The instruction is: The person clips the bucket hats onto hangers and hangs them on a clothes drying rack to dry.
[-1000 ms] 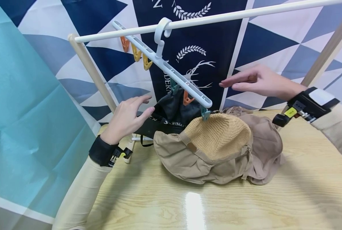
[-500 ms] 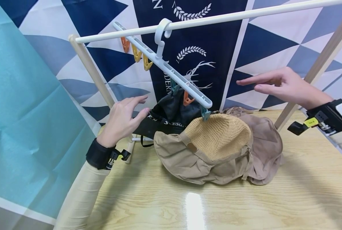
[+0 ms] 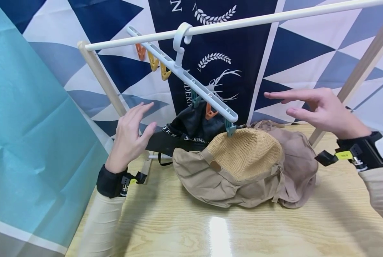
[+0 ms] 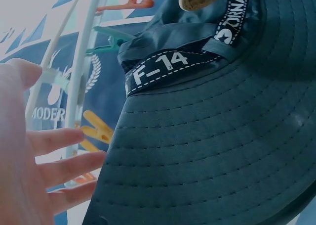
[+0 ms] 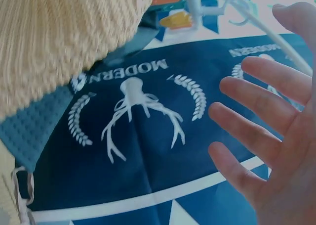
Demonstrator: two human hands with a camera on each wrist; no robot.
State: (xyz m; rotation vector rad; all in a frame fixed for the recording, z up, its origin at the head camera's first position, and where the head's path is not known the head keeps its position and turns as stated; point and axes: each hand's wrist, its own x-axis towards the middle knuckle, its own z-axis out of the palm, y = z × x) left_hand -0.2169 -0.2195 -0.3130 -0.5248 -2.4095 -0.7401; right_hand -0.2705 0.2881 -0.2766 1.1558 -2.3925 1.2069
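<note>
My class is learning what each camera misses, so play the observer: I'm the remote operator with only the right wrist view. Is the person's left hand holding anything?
Observer: No. In the head view the left hand is raised to the left of the dark hat, with nothing in its fingers.
Operator: Is the woven hat fastened to anything?
Observer: Yes. The head view shows a teal clip at the nearer end of the hanger gripping its top edge.
Operator: Can you read anything on the dark hat?
Observer: Yes. The left wrist view shows "F-14" in white on its band.
</note>
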